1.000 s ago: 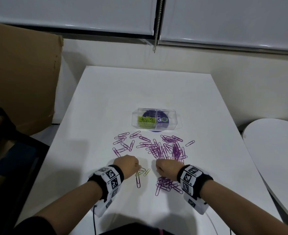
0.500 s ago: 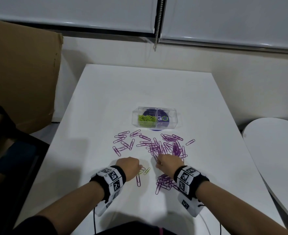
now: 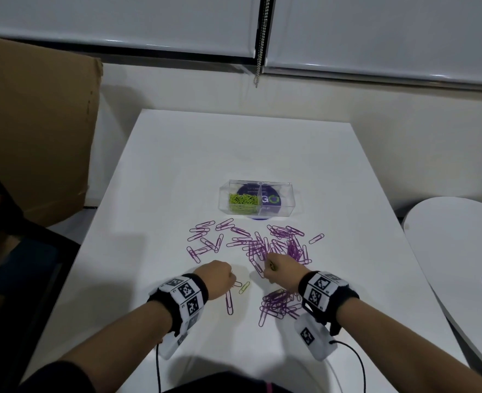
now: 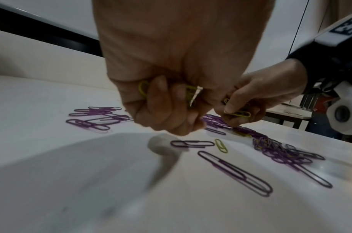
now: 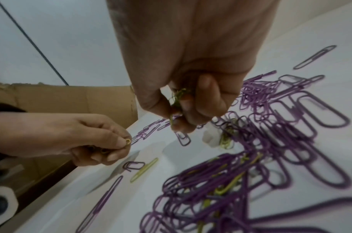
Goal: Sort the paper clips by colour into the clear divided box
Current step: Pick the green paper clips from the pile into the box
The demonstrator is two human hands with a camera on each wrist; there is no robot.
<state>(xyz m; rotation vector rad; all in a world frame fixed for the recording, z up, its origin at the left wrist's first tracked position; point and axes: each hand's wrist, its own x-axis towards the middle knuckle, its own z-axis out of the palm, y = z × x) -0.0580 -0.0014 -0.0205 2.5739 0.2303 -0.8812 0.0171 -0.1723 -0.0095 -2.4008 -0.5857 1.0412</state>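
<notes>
Head view. I see the white table [image 3: 177, 171] with the clear divided box [image 3: 279, 207] sitting mid-table, far of the clip scatter. Its left compartment holds a heap of green clips [image 3: 243, 200]; through the right compartment a round purple sticker shows, with "GO" readable and the smaller print too fine to make out. Purple clips [image 3: 262, 245] spread just near of the box, and a second purple cluster [image 3: 276, 304] lies beside my right wrist. One loose green clip [image 3: 244, 287] lies between the hands. Left hand [image 3: 215, 279] and right hand [image 3: 281, 269] are both fisted over the table, near each other. Both wristbands carry black-and-white square markers. Brown cardboard [image 3: 35, 123] stands far left; a second white tabletop [image 3: 461, 251] at right bears a blue round label, unreadable.

Left wrist view. The left hand [image 4: 171, 94] has its fingers curled tight around several green clips. The loose green clip [image 4: 221, 145] lies on the table beneath.

Right wrist view. The right hand [image 5: 191, 94] pinches a small bunch of green clips between thumb and fingers; blur hides how many. A few green clips seem tangled in the purple heap [image 5: 251, 173].
</notes>
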